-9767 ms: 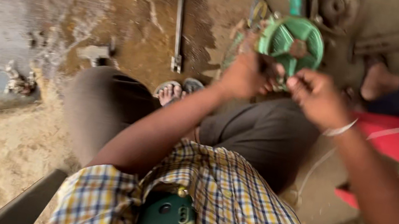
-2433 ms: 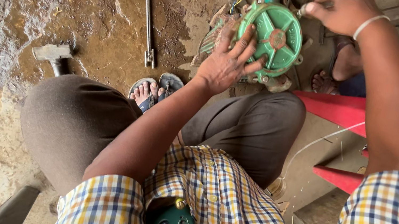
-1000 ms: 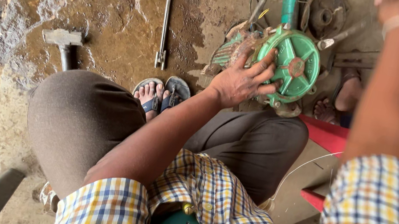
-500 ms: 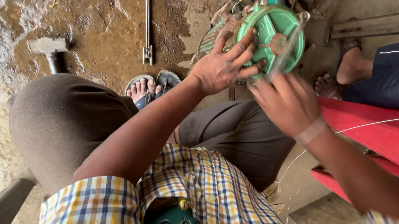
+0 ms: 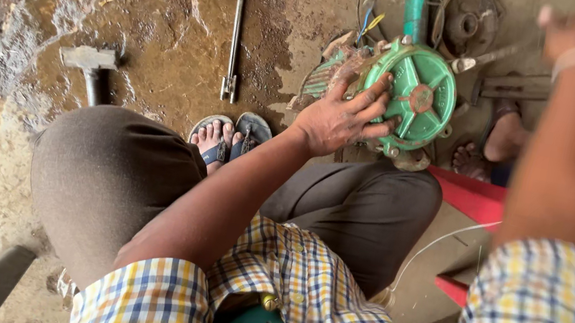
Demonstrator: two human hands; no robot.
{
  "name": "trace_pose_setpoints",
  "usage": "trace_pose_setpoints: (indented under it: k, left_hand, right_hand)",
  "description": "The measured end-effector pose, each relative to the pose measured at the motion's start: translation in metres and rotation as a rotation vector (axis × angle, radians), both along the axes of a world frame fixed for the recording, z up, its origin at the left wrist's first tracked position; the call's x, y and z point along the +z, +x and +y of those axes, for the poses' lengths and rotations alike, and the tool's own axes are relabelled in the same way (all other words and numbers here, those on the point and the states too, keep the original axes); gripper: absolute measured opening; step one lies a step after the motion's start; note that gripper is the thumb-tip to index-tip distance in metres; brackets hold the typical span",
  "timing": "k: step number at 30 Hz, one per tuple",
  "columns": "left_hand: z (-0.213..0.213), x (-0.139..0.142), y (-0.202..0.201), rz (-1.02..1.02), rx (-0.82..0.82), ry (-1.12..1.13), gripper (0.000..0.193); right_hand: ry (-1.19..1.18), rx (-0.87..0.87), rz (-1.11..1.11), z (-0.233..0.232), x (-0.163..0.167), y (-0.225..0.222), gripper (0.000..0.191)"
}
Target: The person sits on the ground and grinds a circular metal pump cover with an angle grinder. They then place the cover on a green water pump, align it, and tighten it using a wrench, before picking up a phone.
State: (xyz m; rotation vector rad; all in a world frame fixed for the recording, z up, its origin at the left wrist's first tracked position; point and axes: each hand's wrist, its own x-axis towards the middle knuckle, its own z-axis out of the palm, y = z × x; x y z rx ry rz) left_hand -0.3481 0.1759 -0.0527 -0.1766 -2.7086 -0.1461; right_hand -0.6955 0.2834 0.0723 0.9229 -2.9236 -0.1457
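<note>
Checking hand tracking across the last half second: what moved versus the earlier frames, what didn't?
The right hand has lifted off the green motor housing, where it worked beside the left half a second ago, and is now raised up and away, blurred; whether it holds anything cannot be told. The left hand stays spread on the housing's left side. Hammer and long rod lie on the floor as before.

Your work piece is a green motor housing (image 5: 413, 101) with a round ribbed end cover and a red-brown hub, face tilted toward you. It rests on the stained floor; exposed windings, possibly copper, show at its left.
</note>
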Motion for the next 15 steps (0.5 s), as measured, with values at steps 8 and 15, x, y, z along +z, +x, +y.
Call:
trace_pose_setpoints:
  k: [8,15]
  left_hand:
    - [0.006,-0.001,-0.004,-0.053,-0.005,-0.028,0.052]
    - [0.008,-0.017,-0.007,0.016,-0.053,0.174,0.059]
  right_hand:
    - [0.181,-0.095,-0.311,0.177,0.000,0.175,0.067]
    - [-0.133,1.167,0.179,0.010,0.022,0.235,0.021]
